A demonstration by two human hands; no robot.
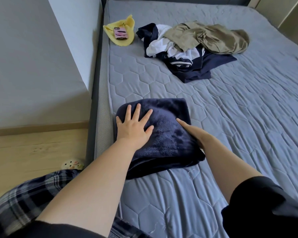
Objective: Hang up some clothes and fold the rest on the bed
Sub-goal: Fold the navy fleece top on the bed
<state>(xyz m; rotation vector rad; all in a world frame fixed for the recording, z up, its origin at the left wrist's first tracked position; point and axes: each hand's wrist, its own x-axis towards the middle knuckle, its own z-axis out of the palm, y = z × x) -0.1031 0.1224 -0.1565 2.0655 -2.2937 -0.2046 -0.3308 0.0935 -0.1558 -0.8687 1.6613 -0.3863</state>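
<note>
A folded dark navy fleece garment (169,134) lies near the left edge of the grey quilted mattress (248,117). My left hand (133,125) rests flat on its top left part, fingers spread. My right hand (194,133) lies edge-on along the garment's right side, fingers straight and pressed against the fabric. Farther back sits a loose pile: an olive garment (212,37) on top of white cloth (162,43) and navy clothing (201,67).
A yellow cloth (126,26) with a pink-cased phone (120,33) on it lies at the mattress's far left corner. The dark bed frame (93,100) runs along the left, beside a grey wall and wooden floor. A slipper (72,164) shows by my plaid trouser leg.
</note>
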